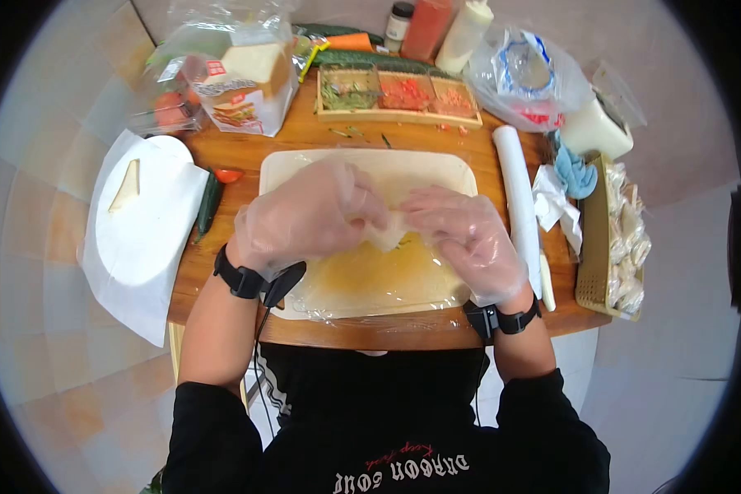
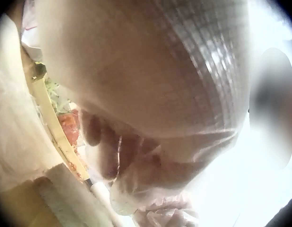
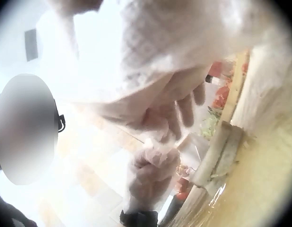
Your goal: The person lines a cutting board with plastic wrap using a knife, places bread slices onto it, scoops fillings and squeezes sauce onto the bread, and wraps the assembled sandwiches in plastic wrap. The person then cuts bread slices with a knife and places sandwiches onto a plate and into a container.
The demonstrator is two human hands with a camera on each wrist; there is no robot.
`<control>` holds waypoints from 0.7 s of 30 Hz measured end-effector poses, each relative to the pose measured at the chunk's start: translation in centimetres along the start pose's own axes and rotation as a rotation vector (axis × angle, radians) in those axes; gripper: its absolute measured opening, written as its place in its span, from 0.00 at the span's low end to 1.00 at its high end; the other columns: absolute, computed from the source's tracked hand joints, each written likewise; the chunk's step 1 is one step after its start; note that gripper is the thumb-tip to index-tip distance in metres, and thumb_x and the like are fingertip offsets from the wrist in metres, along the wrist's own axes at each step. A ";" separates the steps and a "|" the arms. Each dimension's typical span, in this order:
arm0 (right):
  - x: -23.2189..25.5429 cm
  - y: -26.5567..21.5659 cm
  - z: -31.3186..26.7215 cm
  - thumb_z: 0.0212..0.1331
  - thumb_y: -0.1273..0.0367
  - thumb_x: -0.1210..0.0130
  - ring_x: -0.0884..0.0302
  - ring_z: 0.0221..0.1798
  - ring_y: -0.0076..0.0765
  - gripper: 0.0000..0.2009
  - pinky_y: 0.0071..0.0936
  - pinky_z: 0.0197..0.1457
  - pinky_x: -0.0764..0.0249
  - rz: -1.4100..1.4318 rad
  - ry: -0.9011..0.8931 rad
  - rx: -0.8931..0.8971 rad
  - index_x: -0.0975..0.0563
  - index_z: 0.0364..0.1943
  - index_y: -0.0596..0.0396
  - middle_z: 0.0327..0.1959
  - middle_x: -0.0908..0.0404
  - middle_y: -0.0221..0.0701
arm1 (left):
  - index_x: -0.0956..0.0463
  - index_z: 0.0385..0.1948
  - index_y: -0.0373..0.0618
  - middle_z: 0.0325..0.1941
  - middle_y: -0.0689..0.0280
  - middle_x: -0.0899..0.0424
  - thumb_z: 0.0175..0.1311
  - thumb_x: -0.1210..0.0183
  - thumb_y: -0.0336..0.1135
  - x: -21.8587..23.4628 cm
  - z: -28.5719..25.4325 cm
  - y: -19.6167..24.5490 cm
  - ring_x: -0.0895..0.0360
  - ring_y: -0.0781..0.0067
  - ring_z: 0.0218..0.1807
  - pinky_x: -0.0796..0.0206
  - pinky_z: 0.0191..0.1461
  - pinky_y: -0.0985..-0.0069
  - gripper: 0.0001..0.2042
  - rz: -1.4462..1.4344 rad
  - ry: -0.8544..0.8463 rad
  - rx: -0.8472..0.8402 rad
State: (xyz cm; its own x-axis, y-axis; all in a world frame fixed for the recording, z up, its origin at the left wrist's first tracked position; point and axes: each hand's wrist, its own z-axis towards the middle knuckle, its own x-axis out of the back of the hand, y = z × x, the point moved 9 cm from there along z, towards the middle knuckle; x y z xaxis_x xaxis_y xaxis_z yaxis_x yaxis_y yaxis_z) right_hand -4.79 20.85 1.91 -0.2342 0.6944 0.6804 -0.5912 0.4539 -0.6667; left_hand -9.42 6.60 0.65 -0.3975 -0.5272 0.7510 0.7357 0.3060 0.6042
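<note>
Both hands wear loose clear gloves above a pale cutting board [image 1: 461, 169]. My left hand [image 1: 313, 210] has bent fingers pinching thin clear film [image 3: 160, 153], its fingertips close to those of my right hand [image 1: 473, 235]. The right hand's thumb and index finger also grip the film, while its other fingers extend loosely. Below the hands, pale bread-like slices [image 3: 217, 156] stand pressed together on the board, also visible as slabs [image 2: 72, 196] in the left wrist view. Bits of green show beside them in the head view. The gloves hide much of the film.
Behind the board lies a divided tray [image 1: 399, 119] of chopped food. Bagged bread [image 1: 251, 82] stands back left; a white plate [image 1: 148, 230] is at left. On the right are a white roll [image 1: 519, 214], a knife [image 1: 547, 284] and a basket [image 1: 593, 276] of wrapped items.
</note>
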 end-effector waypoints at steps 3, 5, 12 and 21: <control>1.7 -0.3 0.8 0.54 0.79 0.45 0.15 0.55 0.52 0.17 0.40 0.63 0.23 0.050 0.141 -0.208 0.14 0.48 0.59 0.50 0.12 0.45 | 0.12 0.36 0.46 0.37 0.62 0.12 0.57 0.39 0.22 2.4 -0.3 -1.4 0.16 0.64 0.41 0.24 0.47 0.70 0.09 -0.140 0.231 0.158; 2.7 -0.2 2.2 0.56 0.77 0.46 0.13 0.51 0.47 0.16 0.36 0.61 0.21 -0.053 0.164 -0.321 0.13 0.48 0.59 0.49 0.11 0.44 | 0.13 0.38 0.44 0.36 0.63 0.13 0.59 0.38 0.22 3.1 -1.2 -3.6 0.16 0.69 0.40 0.25 0.47 0.73 0.09 -0.206 0.343 0.334; 5.3 5.5 16.1 0.63 0.62 0.38 0.13 0.39 0.51 0.14 0.39 0.48 0.20 -0.578 0.029 -0.330 0.12 0.44 0.57 0.38 0.11 0.45 | 0.17 0.45 0.34 0.37 0.63 0.13 0.66 0.38 0.29 3.7 -4.0 -10.8 0.18 0.76 0.39 0.27 0.45 0.77 0.11 -0.558 0.836 0.416; 2.5 11.3 19.7 0.58 0.62 0.32 0.13 0.47 0.58 0.16 0.42 0.52 0.19 -0.738 -0.131 -0.527 0.13 0.41 0.62 0.41 0.13 0.53 | 0.18 0.43 0.34 0.36 0.65 0.13 0.71 0.38 0.39 3.4 -4.1 -12.3 0.19 0.78 0.38 0.27 0.45 0.77 0.14 -0.444 0.809 0.454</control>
State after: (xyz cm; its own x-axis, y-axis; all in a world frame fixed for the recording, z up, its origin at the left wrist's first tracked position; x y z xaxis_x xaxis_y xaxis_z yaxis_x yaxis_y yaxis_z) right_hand -27.33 16.74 2.08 -0.0418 0.0725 0.9965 -0.2044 0.9756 -0.0795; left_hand -17.54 -2.23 -5.28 0.0287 -0.9907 0.1331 0.2686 0.1359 0.9536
